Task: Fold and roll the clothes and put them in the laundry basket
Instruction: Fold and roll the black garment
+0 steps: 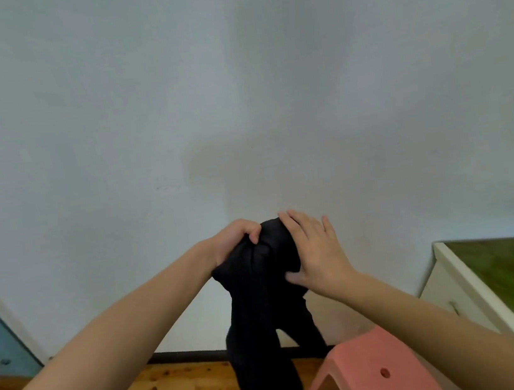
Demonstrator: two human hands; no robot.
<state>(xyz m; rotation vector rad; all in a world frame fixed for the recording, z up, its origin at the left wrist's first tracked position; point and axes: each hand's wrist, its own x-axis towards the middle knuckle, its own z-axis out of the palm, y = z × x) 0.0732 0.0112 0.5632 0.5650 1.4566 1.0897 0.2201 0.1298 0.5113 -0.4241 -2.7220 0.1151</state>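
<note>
1. The left hand (232, 241) clutched the top of the black garment (261, 326), fingers curled into the cloth.
2. The right hand (315, 252) pressed on its right side, fingers spread.
3. The garment hung below both hands, just left of the pink stool (373, 373).

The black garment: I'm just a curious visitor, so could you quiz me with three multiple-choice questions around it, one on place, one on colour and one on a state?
1. Where is the garment?
A. on the stool
B. raised in the air
C. under the stool

2. What colour is the stool?
A. pink
B. green
C. blue

3. What is the left hand doing?
A. it grips the garment
B. it rests on the stool
C. it hangs empty

Answers:
1 B, it hangs from the left hand, with the right hand laid on it.
2 A, its top and sides are pink.
3 A, its fingers curl into the cloth.
</note>
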